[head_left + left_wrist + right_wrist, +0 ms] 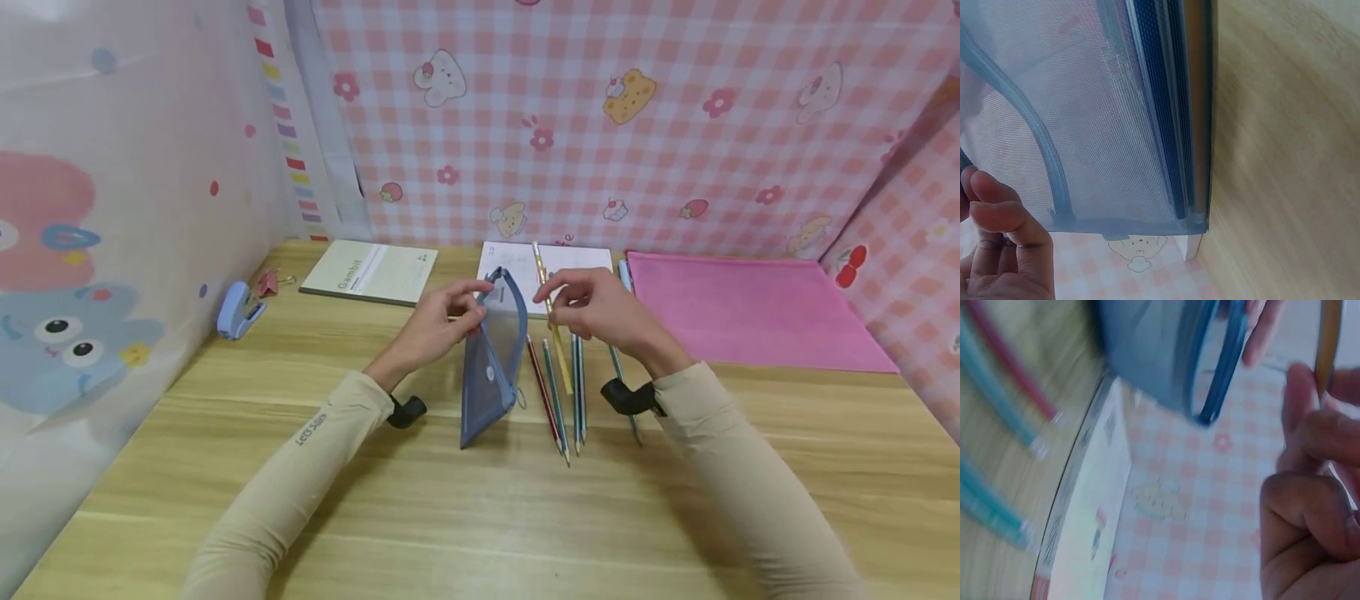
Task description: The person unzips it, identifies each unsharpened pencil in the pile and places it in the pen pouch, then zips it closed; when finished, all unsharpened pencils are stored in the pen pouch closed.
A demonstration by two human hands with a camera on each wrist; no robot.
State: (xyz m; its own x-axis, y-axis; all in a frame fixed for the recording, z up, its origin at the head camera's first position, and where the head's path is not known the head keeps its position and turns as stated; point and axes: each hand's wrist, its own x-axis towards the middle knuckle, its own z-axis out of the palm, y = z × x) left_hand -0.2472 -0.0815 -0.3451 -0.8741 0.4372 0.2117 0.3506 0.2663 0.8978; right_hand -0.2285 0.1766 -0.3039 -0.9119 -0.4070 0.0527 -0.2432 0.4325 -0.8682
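Note:
My left hand point(437, 321) pinches the top edge of a blue mesh zipper pouch point(480, 400), which stands upright on its long side with its zipped mouth spread apart. Through the mesh in the left wrist view, several long pencils point(1163, 106), blue and orange-brown, lie along the bottom. To the right of the pouch, my right hand point(600, 310) pinches a yellow pencil point(562, 358) between thumb and fingers, held steeply tilted above the table. Below it lie a red pencil point(543, 392) and several green and blue pencils point(577, 392), points towards me.
A notebook point(371, 271) lies at the back left, near a lilac stapler point(234, 310) and a red binder clip point(267, 283). White paper point(592, 258) lies behind the pencils. A flat pink pouch point(757, 308) covers the back right. Patterned cloth walls point(660, 167) border the table.

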